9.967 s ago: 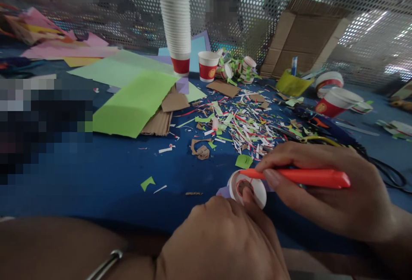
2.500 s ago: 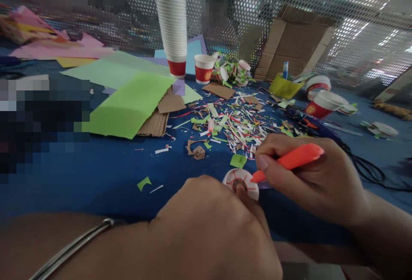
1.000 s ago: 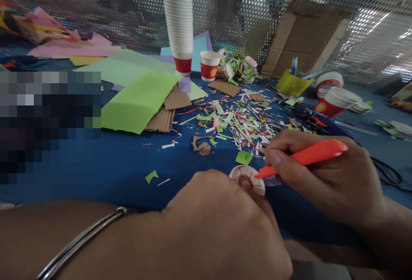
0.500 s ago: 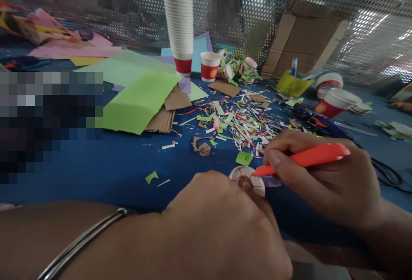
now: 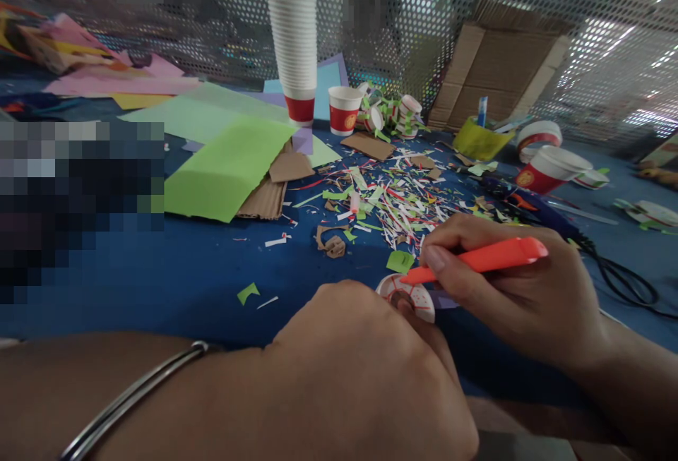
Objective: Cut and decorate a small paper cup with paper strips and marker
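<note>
A small round white piece [image 5: 422, 298] with red lines and dots and a brown centre sits low in the middle of the view. My left hand [image 5: 371, 362] is closed on it, a fingertip on the brown centre and the other fingers hidden beneath the hand. In my right hand [image 5: 508, 291] is an orange-red marker [image 5: 492, 256], pinched between thumb and fingers. The marker's tip meets the upper part of the white piece. A green paper scrap [image 5: 400, 261] lies just behind the piece.
Paper shreds [image 5: 402, 207] cover the middle of the blue table [image 5: 201, 263]. Behind them stand a tall cup stack [image 5: 294, 44] and a single cup [image 5: 345, 109]. Green sheets [image 5: 227, 171] lie left. At right are a yellow container [image 5: 479, 140], a tipped cup [image 5: 551, 168] and a black cord [image 5: 625, 281].
My right hand has moved left with the marker, and its tip has shifted left along the white piece's upper part. My left hand stays nearly in place.
</note>
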Demonstrator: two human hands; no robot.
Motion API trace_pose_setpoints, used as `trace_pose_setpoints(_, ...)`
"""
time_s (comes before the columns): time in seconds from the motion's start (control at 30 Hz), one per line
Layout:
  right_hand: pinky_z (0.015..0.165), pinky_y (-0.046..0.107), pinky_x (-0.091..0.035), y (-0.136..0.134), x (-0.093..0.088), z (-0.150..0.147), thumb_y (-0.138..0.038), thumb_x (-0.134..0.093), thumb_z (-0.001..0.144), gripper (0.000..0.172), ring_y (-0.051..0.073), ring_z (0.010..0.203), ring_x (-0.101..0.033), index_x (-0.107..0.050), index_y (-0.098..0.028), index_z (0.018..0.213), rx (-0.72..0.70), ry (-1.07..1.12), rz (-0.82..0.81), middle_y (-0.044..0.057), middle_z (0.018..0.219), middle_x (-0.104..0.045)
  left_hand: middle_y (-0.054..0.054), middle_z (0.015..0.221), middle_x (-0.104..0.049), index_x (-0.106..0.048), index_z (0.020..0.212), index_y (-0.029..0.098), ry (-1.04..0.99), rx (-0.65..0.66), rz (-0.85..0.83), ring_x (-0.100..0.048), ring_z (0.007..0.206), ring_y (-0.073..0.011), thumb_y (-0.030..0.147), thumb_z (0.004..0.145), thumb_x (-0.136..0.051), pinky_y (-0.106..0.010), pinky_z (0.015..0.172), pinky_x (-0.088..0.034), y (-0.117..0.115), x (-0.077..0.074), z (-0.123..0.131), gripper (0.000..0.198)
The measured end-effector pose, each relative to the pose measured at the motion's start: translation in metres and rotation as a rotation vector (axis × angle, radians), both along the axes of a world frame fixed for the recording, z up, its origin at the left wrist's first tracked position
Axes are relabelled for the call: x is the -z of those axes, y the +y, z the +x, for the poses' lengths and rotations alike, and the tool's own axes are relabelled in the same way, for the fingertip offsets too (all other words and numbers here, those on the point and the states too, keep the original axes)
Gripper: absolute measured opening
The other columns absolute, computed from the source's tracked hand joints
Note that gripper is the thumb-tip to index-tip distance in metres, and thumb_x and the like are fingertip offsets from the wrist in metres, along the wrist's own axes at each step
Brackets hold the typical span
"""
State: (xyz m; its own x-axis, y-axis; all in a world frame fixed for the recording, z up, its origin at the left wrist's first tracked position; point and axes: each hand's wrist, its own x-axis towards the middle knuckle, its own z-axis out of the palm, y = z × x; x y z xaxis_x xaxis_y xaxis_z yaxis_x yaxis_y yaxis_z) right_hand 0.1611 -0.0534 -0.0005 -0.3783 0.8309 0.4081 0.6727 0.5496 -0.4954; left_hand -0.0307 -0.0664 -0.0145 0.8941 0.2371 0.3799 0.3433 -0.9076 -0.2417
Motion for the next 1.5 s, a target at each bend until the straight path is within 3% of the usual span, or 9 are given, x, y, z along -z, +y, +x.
trace_pose_setpoints(0.3, 0.053, 0.022, -0.045, -0.0002, 0.002, 0.0016, -0.02, -0.056, 0.096, 0.02, 0.008, 0.054, -0.057, -0.063, -0.021, 0.077, 0.002, -0.012, -0.008, -0.003, 0.067, -0.067, -0.003, 0.052, -0.066, -0.082, 0.093, 0.013, 0.014, -0.02, 0.03, -0.049, 0.038, -0.0192, 0.023, 0.067, -0.066, -0.035, 0.03, -0.031, 0.0007, -0.0009, 0.002, 0.033)
trace_pose_setpoints(1.13, 0.051, 0.022, -0.042, -0.0025, 0.001, 0.003, -0.015, -0.054, 0.092, 0.024, 0.008, 0.052, -0.057, -0.059, -0.02, 0.069, 0.006, -0.063, 0.111, -0.001, 0.065, -0.068, -0.003, 0.06, -0.072, -0.083, 0.095, 0.014, 0.017, -0.012, 0.034, -0.056, 0.043, -0.0194, 0.028, 0.069, -0.068, -0.035, 0.032, -0.041, -0.0006, -0.0004, -0.0005, 0.033)
trace_pose_setpoints(1.5, 0.05, 0.021, -0.042, -0.0036, 0.0021, 0.0049, -0.014, -0.054, 0.091, 0.023, 0.007, 0.051, -0.056, -0.06, -0.02, 0.07, 0.003, -0.064, 0.094, -0.002, 0.064, -0.068, -0.002, 0.054, -0.068, -0.083, 0.094, 0.016, 0.021, -0.031, 0.061, -0.051, 0.04, -0.018, 0.029, 0.068, -0.068, -0.033, 0.033, -0.038, 0.0018, 0.0003, 0.0017, 0.033)
